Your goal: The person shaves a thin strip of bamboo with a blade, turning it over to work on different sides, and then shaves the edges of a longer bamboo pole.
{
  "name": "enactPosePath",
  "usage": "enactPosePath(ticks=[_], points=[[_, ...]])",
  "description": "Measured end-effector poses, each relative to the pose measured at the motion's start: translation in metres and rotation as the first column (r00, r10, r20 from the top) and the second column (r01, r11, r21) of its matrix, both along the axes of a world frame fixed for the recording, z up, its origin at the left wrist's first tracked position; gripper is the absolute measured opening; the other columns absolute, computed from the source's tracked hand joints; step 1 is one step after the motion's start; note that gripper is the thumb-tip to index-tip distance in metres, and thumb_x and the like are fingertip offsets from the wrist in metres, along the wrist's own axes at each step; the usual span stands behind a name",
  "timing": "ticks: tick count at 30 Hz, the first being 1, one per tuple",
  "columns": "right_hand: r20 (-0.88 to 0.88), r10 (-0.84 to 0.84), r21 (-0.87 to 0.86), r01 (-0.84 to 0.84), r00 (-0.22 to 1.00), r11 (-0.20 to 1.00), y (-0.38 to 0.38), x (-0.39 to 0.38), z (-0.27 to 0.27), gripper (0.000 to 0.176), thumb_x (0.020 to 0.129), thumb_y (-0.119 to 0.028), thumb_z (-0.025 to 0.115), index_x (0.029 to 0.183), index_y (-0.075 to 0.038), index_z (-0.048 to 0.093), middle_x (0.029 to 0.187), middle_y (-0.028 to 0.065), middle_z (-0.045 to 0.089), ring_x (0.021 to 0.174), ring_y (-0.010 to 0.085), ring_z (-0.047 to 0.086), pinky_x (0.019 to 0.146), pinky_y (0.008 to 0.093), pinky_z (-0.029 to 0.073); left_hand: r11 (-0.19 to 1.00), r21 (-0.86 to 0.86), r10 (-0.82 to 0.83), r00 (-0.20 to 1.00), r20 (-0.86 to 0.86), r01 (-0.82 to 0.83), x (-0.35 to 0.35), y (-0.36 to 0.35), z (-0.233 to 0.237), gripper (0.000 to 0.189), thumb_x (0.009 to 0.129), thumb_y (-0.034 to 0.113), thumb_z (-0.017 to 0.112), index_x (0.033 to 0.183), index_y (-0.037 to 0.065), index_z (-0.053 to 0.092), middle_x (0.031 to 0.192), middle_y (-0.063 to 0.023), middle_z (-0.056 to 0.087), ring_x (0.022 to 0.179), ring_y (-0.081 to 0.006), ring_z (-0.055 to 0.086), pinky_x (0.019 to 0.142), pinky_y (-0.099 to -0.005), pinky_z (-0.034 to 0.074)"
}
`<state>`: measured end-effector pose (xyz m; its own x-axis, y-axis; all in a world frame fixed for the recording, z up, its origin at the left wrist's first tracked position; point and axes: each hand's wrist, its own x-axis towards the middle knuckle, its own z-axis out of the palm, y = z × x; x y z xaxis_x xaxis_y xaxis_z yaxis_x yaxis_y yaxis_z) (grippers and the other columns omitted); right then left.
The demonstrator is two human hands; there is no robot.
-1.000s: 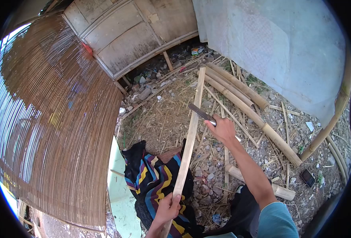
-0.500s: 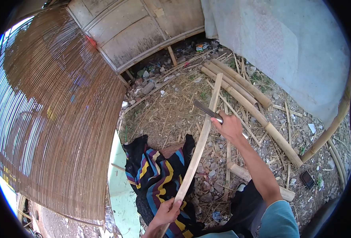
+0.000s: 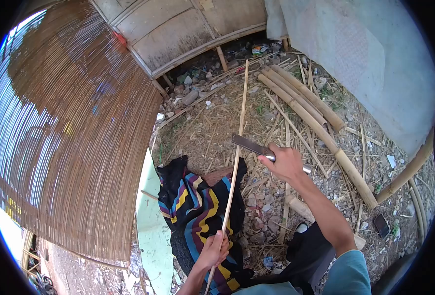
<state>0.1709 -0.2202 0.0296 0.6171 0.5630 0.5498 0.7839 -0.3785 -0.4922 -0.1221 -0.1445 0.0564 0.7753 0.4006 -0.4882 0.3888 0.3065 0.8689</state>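
- The left hand (image 3: 213, 251), at the near side, is wrapped firmly around the lower part of a long bamboo strip (image 3: 231, 194).
- The strip, seen narrow, slants from that hand up toward the far wall (image 3: 173, 37), passing over a dark cloth (image 3: 200, 211) with wavy coloured stripes.
- The right hand (image 3: 285, 163) is clenched on the handle of a broad-bladed knife (image 3: 251, 144), its shiny butt poking out at the right.
- The blade points left and crosses the strip about midway along; I can't tell whether its edge bites in.
- On the right, three bamboo poles (image 3: 355, 178) lie side by side on the littered ground, well apart from the cloth.
- A dark phone (image 3: 381, 224) lies farther right, near the closest pole's end.
- A big slatted screen (image 3: 80, 147) fills the left, just beside a pale green board (image 3: 151, 236).
- A pale sheet (image 3: 360, 69) hangs at the far right.
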Motion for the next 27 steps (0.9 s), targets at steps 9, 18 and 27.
enactPosePath(ticks=[9, 18, 27], points=[[0.256, 0.414, -0.004, -0.428, 0.873, 0.904, 0.001, -0.075, -0.010, 0.057, 0.073, -0.067, 0.058, 0.072, -0.010, 0.054, 0.052, 0.0045, 0.055, 0.043, 0.0248, 0.058, 0.038, 0.0340, 0.043, 0.962, 0.263, 0.063, 0.997, 0.053, -0.074, 0.040, 0.016, 0.003, 0.043, 0.100, 0.038, 0.034, 0.070, 0.008, 0.038, 0.048, 0.0044, 0.030, 0.032, -0.0040, 0.030, 0.028, -0.0215, 0.025], [0.015, -0.097, 0.002, 0.097, 0.995, 0.995, 0.007, 0.019, -0.008, 0.051, 0.082, -0.058, 0.055, 0.079, -0.007, 0.059, 0.053, 0.0123, 0.059, 0.050, 0.0294, 0.062, 0.043, 0.0381, 0.047, 0.971, 0.236, -0.020, 0.995, -0.093, 0.041, 0.003, -0.007, 0.003, 0.039, 0.099, 0.037, 0.035, 0.079, 0.005, 0.045, 0.048, 0.0044, 0.033, 0.031, -0.0051, 0.033, 0.029, -0.0213, 0.027], [0.193, 0.374, 0.000, -0.381, 0.907, 0.925, 0.009, -0.067, -0.007, 0.050, 0.076, -0.060, 0.059, 0.081, -0.010, 0.058, 0.056, 0.0090, 0.059, 0.050, 0.0291, 0.060, 0.045, 0.0367, 0.046, 0.616, 0.788, -0.042, 0.997, 0.057, -0.019, 0.048, 0.020, 0.009, 0.036, 0.094, 0.033, 0.051, 0.087, -0.002, 0.056, 0.048, 0.0010, 0.042, 0.032, -0.0078, 0.042, 0.032, -0.0240, 0.034]])
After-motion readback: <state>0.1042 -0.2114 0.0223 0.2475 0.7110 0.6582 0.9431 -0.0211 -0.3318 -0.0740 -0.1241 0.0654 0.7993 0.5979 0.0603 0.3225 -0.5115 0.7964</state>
